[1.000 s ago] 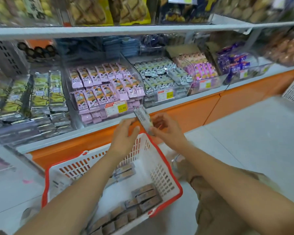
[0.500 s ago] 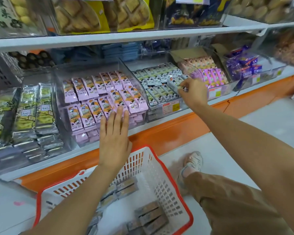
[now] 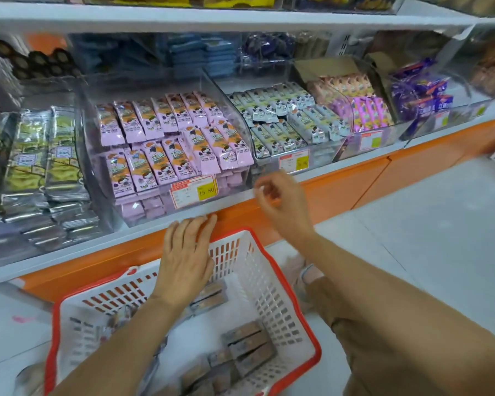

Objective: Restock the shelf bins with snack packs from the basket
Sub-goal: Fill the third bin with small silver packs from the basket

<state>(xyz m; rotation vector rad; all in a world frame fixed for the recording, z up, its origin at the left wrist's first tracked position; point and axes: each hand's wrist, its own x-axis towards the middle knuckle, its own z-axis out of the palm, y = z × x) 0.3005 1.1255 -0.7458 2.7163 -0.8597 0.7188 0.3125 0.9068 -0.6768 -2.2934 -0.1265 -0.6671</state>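
One long shelf (image 3: 69,247) w/ clear bins; grey-white bin (image 3: 323,151) looks near full. Basket (image 3: 269,304) sits just below shelf front, brown snack packs (image 3: 249,347) at its near end. Left hand (image 3: 186,258) flat, fingers straight, empty, over far rim. Right hand (image 3: 280,204) loosely curled, blurred, apparently empty. Tip: reach down, pinch one pack by its edges, match the bin, lay flat.

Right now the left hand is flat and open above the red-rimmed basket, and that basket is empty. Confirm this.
Not quite. The basket is not empty: the head view shows brown snack packs lying in it. The rest stands: the left hand is flat and open above the basket's red rim.
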